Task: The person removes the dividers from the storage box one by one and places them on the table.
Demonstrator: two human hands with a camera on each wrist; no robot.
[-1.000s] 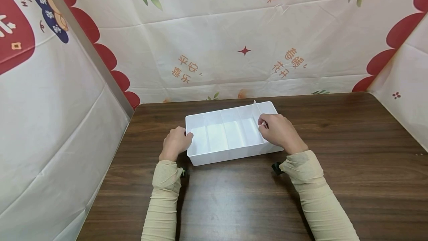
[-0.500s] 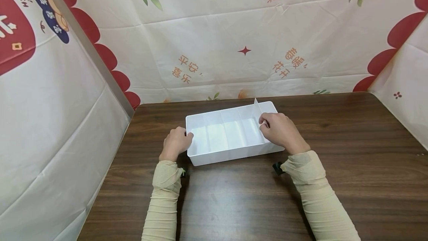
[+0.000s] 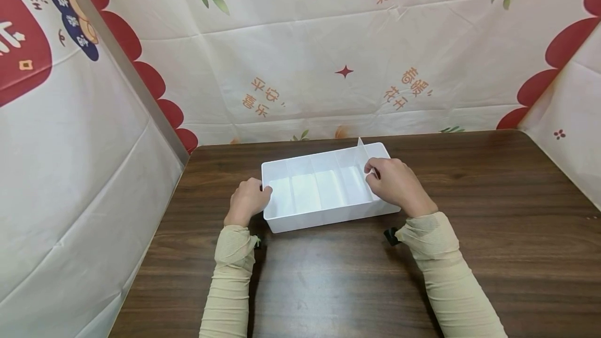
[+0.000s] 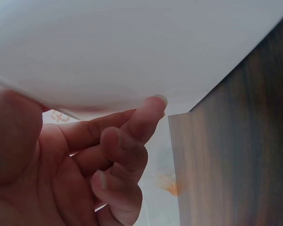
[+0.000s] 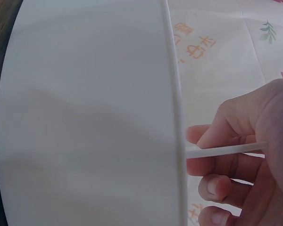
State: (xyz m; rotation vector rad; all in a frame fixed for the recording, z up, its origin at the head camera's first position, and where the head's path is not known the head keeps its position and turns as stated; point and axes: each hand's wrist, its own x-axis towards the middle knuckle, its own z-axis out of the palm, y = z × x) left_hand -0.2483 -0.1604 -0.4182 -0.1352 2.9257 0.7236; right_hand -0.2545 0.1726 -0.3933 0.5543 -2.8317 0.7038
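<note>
box: white plastic box [image 3: 324, 192] sits on the wooden table [image 3: 469, 254], near the far edge, long side roughly facing the person, slightly skewed
compartments: thin dividers split the inside into several slots; nothing visible in them
divider: rightmost divider [image 3: 362, 158] stands higher than the others, its far end poking above the box rim
left hand: left hand [image 3: 246, 201] at the box's left end, thumb hooked over the rim, fingers curled against the outer wall; the left wrist view shows fingertips [image 4: 153, 106] touching the white wall, so it's gripping the box end
right hand: right hand [image 3: 396, 184] over the box's right end, thumb and fingers pinching the top edge of the raised divider; right wrist view shows that thin white edge [image 5: 226, 149] clamped between thumb and fingers
sleeves: beige sleeves on both forearms
backdrop: printed cloth [image 3: 328, 56] with red and green patterns hangs behind and beside the table
</note>
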